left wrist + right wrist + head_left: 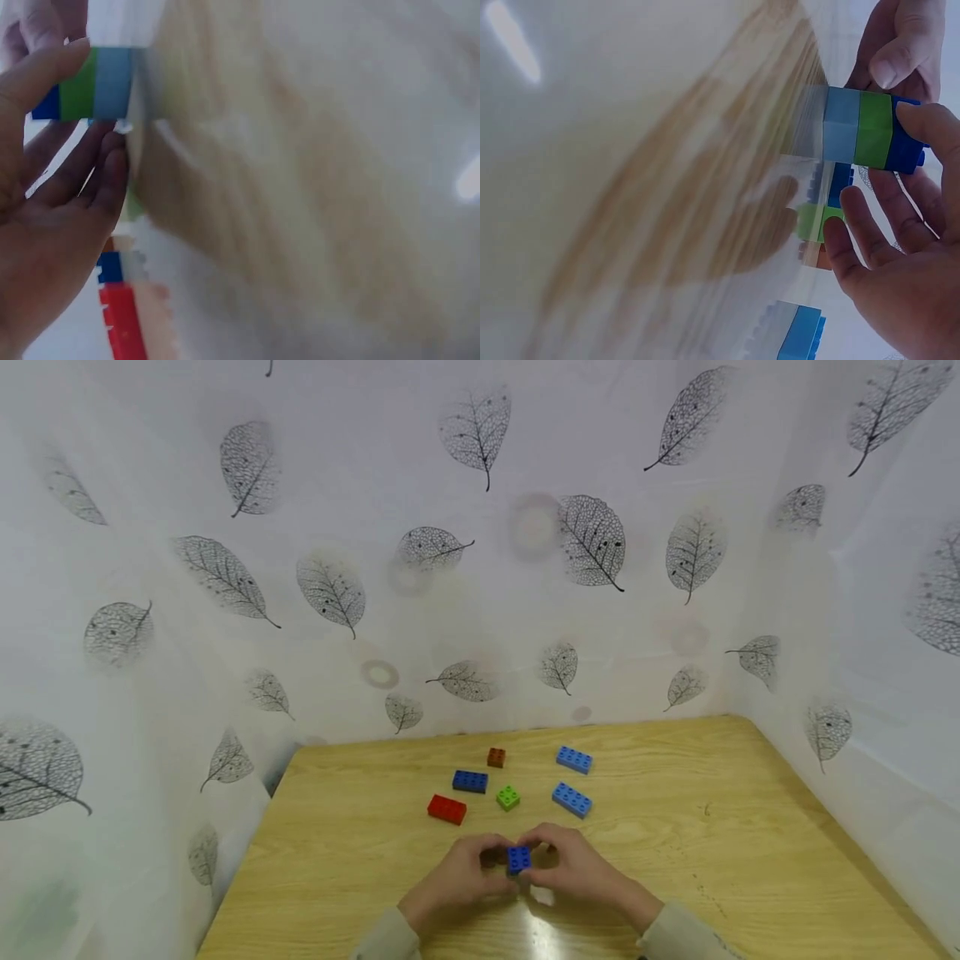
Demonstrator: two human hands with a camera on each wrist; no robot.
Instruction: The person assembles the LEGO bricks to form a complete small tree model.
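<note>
Both hands meet at a small upright stack of toy building bricks near the front of the table. On top is a dark blue brick (518, 859); below it sit a green brick (874, 127) and a light blue brick (840, 124), which is lowest, close over the tabletop. My left hand (465, 868) pinches the stack from the left, its thumb at the near side. From the right, my right hand (573, 864) pinches it, thumb on the dark blue brick. The other fingers of both hands are spread loosely beside the stack.
Beyond the hands lie a red brick (447, 809), a long dark blue brick (470, 781), a lime green brick (507, 797), an orange-brown brick (497, 757) and two light blue bricks (572, 799). A leaf-patterned white curtain (510, 610) hangs around the wooden table (712, 827).
</note>
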